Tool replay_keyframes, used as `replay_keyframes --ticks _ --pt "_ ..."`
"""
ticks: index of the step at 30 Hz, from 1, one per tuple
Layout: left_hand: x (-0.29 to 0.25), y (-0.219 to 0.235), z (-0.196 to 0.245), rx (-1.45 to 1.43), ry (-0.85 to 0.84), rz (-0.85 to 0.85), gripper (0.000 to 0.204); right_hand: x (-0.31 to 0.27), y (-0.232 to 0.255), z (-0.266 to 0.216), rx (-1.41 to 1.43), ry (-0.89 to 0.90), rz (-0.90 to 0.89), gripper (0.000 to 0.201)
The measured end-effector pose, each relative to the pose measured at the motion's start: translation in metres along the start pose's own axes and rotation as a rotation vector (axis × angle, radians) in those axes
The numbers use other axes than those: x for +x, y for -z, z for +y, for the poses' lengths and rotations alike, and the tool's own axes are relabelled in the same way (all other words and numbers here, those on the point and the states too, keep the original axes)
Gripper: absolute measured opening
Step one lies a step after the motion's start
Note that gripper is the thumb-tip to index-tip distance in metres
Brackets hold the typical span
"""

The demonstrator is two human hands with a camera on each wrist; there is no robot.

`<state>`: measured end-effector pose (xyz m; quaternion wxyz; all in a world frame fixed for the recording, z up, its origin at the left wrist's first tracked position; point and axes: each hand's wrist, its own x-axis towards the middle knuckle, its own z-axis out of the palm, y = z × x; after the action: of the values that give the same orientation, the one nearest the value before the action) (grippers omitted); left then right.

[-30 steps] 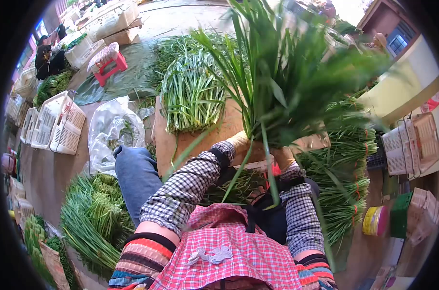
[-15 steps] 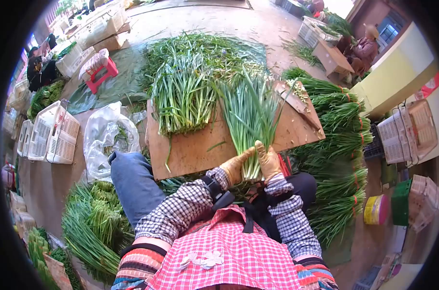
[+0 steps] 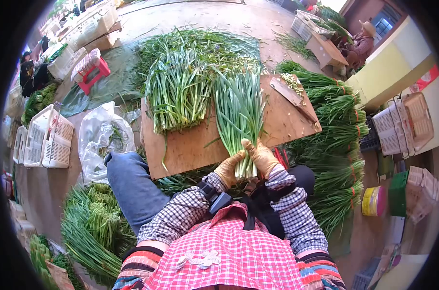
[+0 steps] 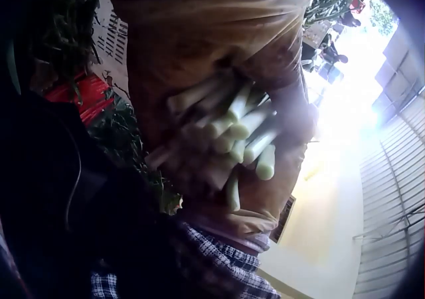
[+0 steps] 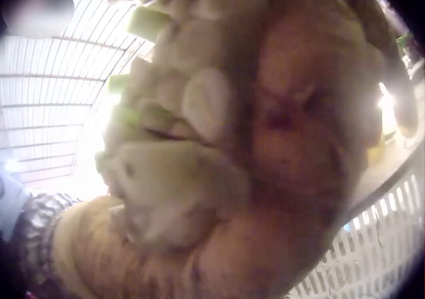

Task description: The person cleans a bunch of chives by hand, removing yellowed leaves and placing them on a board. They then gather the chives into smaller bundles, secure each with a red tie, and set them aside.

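Observation:
Both gloved hands hold one bunch of leek-like greens [image 3: 239,108] low on its pale stalks. Its long leaves lie forward over the wooden board [image 3: 181,157], with the white ends toward the lap. The left hand [image 3: 229,169] grips it from the left, and the right hand [image 3: 262,157] from the right, thumb across the front. In the left wrist view, the cut stalk ends [image 4: 249,130] stick out unevenly between the gloves. The right wrist view shows pale stalks [image 5: 206,106] close up and blurred. A thick pile of similar greens [image 3: 178,94] lies left on the board.
A knife-shaped flat piece [image 3: 292,96] lies at the board's right, beside pale trimmings [image 3: 293,83]. Tied bundles [image 3: 335,150] are stacked along the right. More greens [image 3: 96,217] lie by the left leg, near a clear plastic bag [image 3: 101,150] and a white crate [image 3: 50,137].
The bunch was raised with its leaves fanned and blurred; it has come down onto the board, stalks toward the lap. The hands have drawn together around the stalk ends.

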<state>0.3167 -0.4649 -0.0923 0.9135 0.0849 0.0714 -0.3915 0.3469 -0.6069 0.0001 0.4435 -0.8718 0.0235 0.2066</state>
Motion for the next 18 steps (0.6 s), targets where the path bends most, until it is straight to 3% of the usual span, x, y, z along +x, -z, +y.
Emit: replay_keyframes --ticks 1,2,3,7,10,11,12,14,15,16,18 --pt "0.002 0.009 0.003 -0.059 0.018 -0.063 0.045 0.0 0.002 0.01 0.085 -0.005 0.008 0.12" --pt "-0.007 -0.015 0.009 -0.046 0.061 -0.144 0.044 -0.001 0.004 0.018 0.17 -0.009 0.016 0.115" --pt "-0.01 -0.024 0.01 -0.051 0.044 -0.12 0.044 -0.008 0.006 0.013 0.255 -0.012 0.025 0.11" --pt "-0.015 -0.032 0.014 -0.07 0.043 -0.095 0.044 -0.048 0.02 -0.004 0.027 0.173 0.229 0.076" --pt "-0.009 -0.013 0.009 -0.086 0.027 -0.052 0.042 -0.064 0.007 -0.017 0.254 0.244 0.254 0.056" --pt "-0.01 -0.01 0.012 -0.03 0.049 -0.096 0.044 -0.058 0.0 -0.01 -0.005 0.357 0.37 0.049" --pt "-0.008 -0.006 0.011 -0.045 0.038 -0.072 0.043 -0.054 -0.007 -0.009 -0.087 0.371 0.338 0.046" --pt "-0.007 -0.002 0.007 -0.068 0.014 -0.024 0.042 -0.049 -0.02 -0.014 -0.404 0.552 0.487 0.045" --pt "-0.008 -0.002 0.005 -0.038 -0.021 -0.032 0.042 -0.051 -0.02 -0.023 -0.471 0.505 0.449 0.048" --pt "-0.008 -0.003 0.005 -0.068 -0.019 0.008 0.042 -0.049 -0.021 -0.024 -0.568 0.572 0.494 0.048" --pt "-0.011 -0.004 0.005 -0.126 -0.015 0.092 0.042 -0.057 -0.017 -0.046 -0.624 0.481 0.398 0.046"
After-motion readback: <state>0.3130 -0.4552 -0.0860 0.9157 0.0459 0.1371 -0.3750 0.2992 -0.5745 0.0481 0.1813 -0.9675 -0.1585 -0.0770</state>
